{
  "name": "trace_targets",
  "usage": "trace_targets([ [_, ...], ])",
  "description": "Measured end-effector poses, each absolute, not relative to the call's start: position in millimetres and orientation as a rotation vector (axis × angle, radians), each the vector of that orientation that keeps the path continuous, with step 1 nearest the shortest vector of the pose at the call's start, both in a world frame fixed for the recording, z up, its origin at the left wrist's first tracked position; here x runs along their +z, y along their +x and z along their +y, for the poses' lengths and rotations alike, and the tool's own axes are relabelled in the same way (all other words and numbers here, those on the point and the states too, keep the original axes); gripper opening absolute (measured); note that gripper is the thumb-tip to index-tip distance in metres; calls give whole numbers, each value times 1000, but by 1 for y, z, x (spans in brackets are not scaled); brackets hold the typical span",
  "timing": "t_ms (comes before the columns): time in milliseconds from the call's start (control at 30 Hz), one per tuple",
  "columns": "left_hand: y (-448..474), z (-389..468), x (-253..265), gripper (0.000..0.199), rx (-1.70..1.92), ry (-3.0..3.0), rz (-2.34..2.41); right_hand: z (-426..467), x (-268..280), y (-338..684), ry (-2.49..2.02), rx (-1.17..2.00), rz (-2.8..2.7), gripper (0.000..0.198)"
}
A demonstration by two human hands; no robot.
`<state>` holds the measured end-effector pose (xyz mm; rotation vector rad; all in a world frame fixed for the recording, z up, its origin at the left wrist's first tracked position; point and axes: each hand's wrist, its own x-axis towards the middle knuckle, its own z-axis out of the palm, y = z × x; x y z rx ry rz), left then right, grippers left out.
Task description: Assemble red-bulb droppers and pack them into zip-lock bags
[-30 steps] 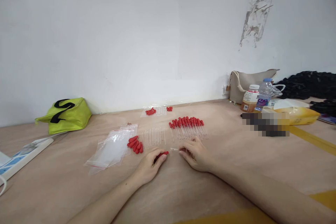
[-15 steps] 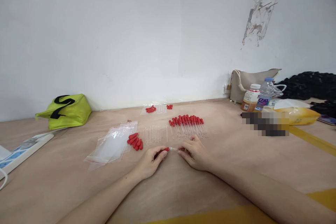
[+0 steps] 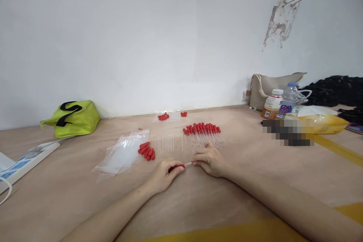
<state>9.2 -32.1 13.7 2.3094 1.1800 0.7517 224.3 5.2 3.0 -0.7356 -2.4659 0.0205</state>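
My left hand (image 3: 166,176) is closed around a red rubber bulb (image 3: 180,166), most of it hidden by the fingers. From the bulb's end a thin clear dropper tube (image 3: 188,164) runs to the right, pinched at its other end by my right hand (image 3: 209,160). Bulb and tube meet, though how deep the tube sits I cannot tell. Beyond my right hand lies a row of droppers with red bulbs (image 3: 202,128). Several bare clear tubes (image 3: 165,143) lie side by side behind my left hand, and a pile of loose red bulbs (image 3: 146,151) is left of them.
Clear zip bags (image 3: 123,155) lie left of the pile. Near the wall is another bag (image 3: 167,117) with red bulbs. A green bag (image 3: 76,119) and power strip (image 3: 31,160) stand left; bottles (image 3: 273,104), a tissue pack (image 3: 326,121) and a grey bag (image 3: 258,100) stand right.
Both hands still hold the bulb and tube. The left has shifted slightly right, and less of the tube shows between the hands. The view has tilted slightly.
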Motion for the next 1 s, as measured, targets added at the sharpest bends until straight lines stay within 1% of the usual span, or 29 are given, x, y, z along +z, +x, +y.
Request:
trace_targets([
  [267, 9, -33, 13, 28, 751, 2447, 1216, -5, 5, 216, -790, -101, -2435, 20],
  [533, 7, -33, 6, 25, 800, 2559, 1154, -10, 1, 207, -899, 61, -2462, 24],
  [633, 5, -29, 6, 24, 813, 2595, 1121, -10, 5, 206, -915, 70, -2490, 26],
  [867, -7, -18, 4, 23, 968, 2533, 1194, -16, 24, 212, -958, -184, -2538, 19],
  [933, -9, -17, 2, 30, 986, 2470, 1304, -10, 28, 218, -1085, -135, -2476, 19],
  [1000, -9, -17, 2, 34, 949, 2439, 1361, 4, 30, 223, -1260, 20, -2321, 20],
])
